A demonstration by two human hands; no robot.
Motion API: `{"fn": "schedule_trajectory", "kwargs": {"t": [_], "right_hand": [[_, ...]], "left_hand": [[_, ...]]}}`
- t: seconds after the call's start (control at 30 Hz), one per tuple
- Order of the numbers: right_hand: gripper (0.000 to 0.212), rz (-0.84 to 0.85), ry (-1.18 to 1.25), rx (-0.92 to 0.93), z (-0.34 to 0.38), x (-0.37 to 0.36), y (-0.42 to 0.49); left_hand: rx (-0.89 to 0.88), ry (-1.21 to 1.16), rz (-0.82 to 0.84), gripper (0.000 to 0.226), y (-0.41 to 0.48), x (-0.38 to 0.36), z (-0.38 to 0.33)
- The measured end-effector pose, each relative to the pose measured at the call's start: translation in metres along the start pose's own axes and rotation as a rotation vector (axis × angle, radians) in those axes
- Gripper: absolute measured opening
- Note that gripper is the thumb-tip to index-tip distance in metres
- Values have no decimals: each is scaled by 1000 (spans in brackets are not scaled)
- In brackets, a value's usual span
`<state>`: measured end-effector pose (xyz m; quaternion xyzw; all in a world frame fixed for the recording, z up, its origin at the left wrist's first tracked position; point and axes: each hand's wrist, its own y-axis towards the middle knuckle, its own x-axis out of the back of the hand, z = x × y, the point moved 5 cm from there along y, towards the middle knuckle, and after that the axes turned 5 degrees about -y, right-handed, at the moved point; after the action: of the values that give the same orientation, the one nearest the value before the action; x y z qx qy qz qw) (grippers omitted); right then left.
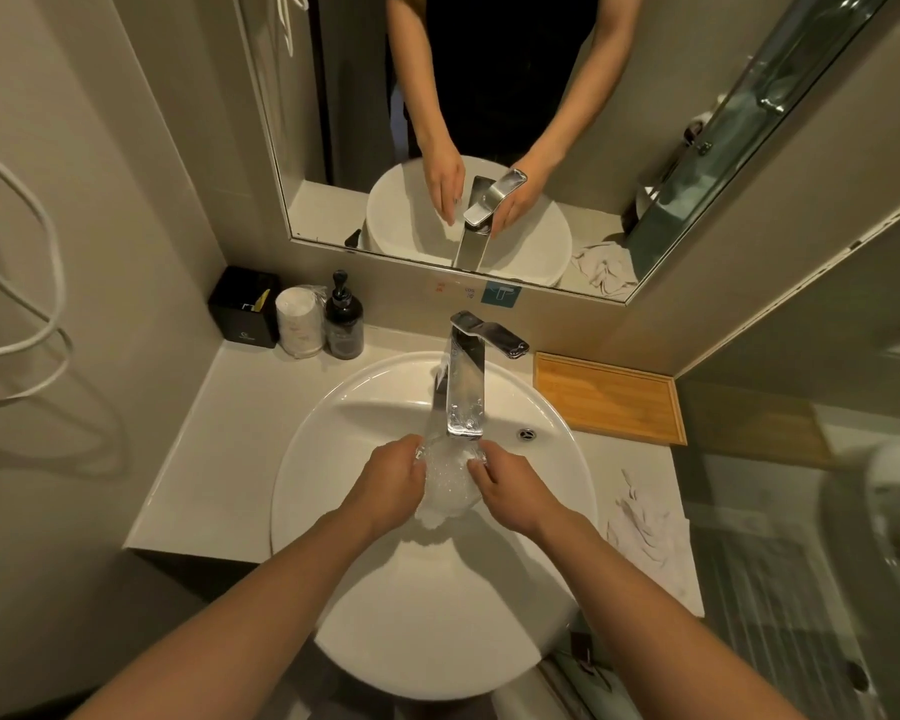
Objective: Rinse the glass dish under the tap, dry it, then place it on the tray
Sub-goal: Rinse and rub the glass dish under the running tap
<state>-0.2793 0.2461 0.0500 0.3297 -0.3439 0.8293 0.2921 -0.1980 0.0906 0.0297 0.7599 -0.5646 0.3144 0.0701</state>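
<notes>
The clear glass dish [449, 478] is over the white basin [333, 449], directly under the spout of the chrome tap [466, 387]. Water runs onto it and foams white inside. My left hand [391, 480] grips its left rim and my right hand [502, 483] grips its right rim. The wooden tray [609, 397] lies on the counter to the right of the tap, with nothing on it. A crumpled white cloth [645, 532] lies on the counter at the right of the basin.
At the back left of the counter stand a black box [245, 314], a wrapped white cup stack [298, 322] and a dark pump bottle [344, 324]. A mirror [489, 122] hangs behind the tap. A glass shower wall [827, 511] closes off the right side.
</notes>
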Motion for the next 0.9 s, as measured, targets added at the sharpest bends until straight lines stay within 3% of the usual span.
{"fn": "schedule_trajectory", "kwargs": {"t": [0.17, 0.37, 0.57, 0.7, 0.9], "right_hand": [[30, 1, -94, 30, 3, -6, -1], [20, -84, -79, 98, 11, 1, 5], [34, -56, -14, 3, 1, -10, -3], [28, -63, -31, 32, 3, -11, 0], [31, -120, -8, 40, 6, -8, 1]], "left_hand": [[15, 67, 68, 35, -1, -6, -2], [40, 217, 67, 18, 10, 2, -11], [117, 150, 57, 25, -5, -6, -7], [38, 253, 108, 38, 2, -7, -15], [16, 230, 75, 26, 2, -4, -15]]}}
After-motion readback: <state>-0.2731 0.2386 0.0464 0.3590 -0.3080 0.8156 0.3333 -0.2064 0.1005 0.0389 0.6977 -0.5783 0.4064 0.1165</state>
